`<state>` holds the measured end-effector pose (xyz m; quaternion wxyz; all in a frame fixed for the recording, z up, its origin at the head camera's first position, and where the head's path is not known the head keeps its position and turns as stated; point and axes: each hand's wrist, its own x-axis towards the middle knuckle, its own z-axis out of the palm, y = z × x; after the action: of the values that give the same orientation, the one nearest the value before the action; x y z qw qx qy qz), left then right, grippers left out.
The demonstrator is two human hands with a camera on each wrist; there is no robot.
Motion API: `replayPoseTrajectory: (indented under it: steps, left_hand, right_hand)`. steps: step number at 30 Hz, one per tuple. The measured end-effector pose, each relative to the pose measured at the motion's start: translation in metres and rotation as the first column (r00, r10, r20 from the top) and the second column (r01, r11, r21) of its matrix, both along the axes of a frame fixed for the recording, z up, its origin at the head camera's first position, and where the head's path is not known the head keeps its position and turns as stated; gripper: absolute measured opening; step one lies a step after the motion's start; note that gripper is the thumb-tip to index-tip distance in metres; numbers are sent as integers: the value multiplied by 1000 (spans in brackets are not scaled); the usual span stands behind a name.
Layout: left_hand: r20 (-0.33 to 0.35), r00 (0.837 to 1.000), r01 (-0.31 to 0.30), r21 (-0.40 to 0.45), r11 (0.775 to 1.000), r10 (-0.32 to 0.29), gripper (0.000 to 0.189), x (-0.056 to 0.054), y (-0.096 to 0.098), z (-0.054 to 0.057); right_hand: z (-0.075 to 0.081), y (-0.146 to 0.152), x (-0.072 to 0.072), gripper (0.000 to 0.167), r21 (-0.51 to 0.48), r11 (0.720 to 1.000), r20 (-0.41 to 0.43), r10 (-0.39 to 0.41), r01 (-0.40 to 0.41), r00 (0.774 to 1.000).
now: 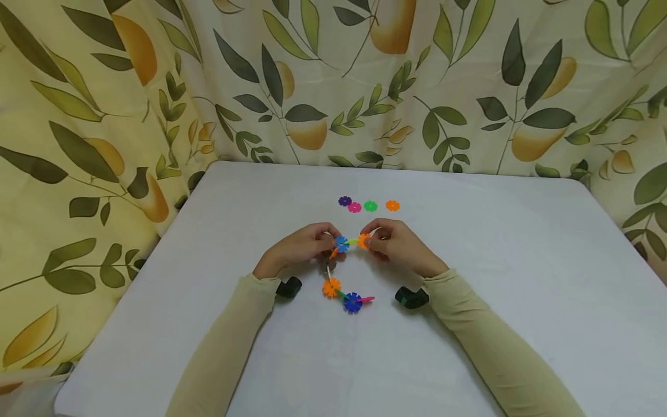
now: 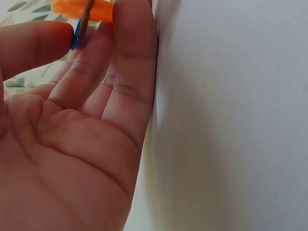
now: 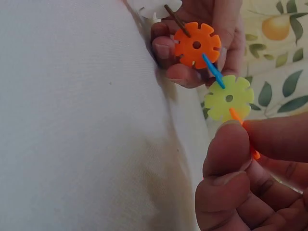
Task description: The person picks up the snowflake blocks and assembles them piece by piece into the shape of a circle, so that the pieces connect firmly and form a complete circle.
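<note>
Slotted flower-shaped plastic discs are linked edge to face in a curved chain. My left hand (image 1: 307, 242) (image 2: 72, 144) pinches the light blue disc (image 1: 341, 244) (image 2: 75, 36) between thumb and fingers. A yellow-green disc (image 3: 229, 98) joins it to an orange end disc (image 1: 363, 241) (image 3: 255, 153), which the thumb and fingers of my right hand (image 1: 398, 246) (image 3: 250, 180) pinch. Beyond the blue disc come another orange disc (image 3: 197, 45), a brown one (image 3: 177, 20) and a white one (image 1: 329, 272). Toward me the chain ends in orange, green, dark blue (image 1: 352, 302) and pink discs.
Loose purple (image 1: 345, 201), pink (image 1: 354, 207), green (image 1: 370, 206) and orange (image 1: 392, 205) discs lie in a row beyond my hands on the white table (image 1: 521, 260). Black wrist devices (image 1: 411, 297) sit below both wrists. A leaf-patterned curtain (image 1: 365, 87) hangs behind the table.
</note>
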<state>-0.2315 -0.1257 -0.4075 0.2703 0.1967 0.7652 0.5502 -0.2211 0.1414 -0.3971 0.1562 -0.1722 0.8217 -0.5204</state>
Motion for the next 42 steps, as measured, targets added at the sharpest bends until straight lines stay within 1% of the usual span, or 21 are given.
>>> replayPoseTrajectory:
  steps: [3, 10, 15, 20, 24, 30, 33, 39, 42]
  left_hand:
    - [11, 1000, 7, 10, 1000, -7, 22, 1, 1, 0]
    - [3, 998, 69, 35, 997, -69, 32, 2, 4, 0]
    - [-12, 997, 79, 32, 996, -79, 32, 2, 5, 0]
    - [-19, 998, 63, 25, 998, -62, 30, 4, 8, -3]
    - [-21, 999, 44, 11, 999, -44, 28, 4, 10, -3]
    - [-14, 1000, 13, -15, 1000, -13, 28, 6, 12, -4]
    - [-4, 1000, 10, -17, 1000, -10, 29, 6, 13, -5]
    - [-23, 1000, -11, -33, 999, 11, 28, 5, 14, -3]
    - [-12, 1000, -1, -38, 999, 1, 29, 4, 13, -2]
  right_hand:
    - [0, -2, 1, 17, 1, 1000, -5, 11, -11, 1000]
    - [3, -2, 3, 19, -27, 999, -28, 36, -37, 999]
    - [2, -5, 5, 20, -57, 998, -36, 39, -41, 999]
    - [-1, -9, 8, 21, -75, 996, -51, 35, -38, 998]
    - [-2, -12, 10, 21, -70, 997, -44, 25, -28, 999]
    - [-8, -13, 10, 20, -63, 997, -58, 30, -34, 998]
    - [-10, -14, 10, 20, -59, 998, -58, 27, -30, 998]
    - [-10, -18, 11, 18, -74, 997, -64, 20, -25, 998]
    - [-11, -19, 11, 19, -67, 998, -75, 10, -15, 997]
